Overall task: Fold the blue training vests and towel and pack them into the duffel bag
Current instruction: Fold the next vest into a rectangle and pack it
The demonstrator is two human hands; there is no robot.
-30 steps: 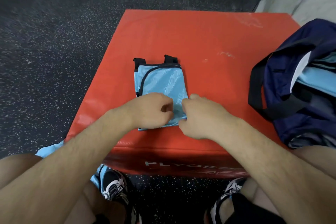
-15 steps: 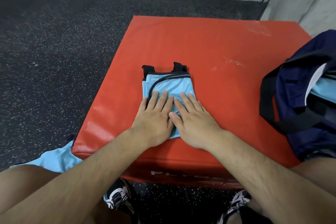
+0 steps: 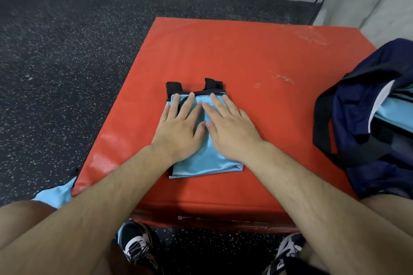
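While the folded vest point(image 3: 207, 163) is pressed flat on the middle of the red box point(image 3: 245, 56) by left hand point(image 3: 178, 127) and right hand point(image 3: 230, 127), fingers are laid straight and nothing is gripped | duffel bag point(image 3: 368, 100) is seen at the box's right edge, nearer the right hand

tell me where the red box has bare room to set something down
Free: the far strip of the box beyond the vest, and the patch between vest and duffel bag. Crowded: the middle, under left hand and right hand.

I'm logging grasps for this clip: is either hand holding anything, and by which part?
Nothing is held. The left hand and right hand lie flat, fingers straight, pressing the folded blue vest.
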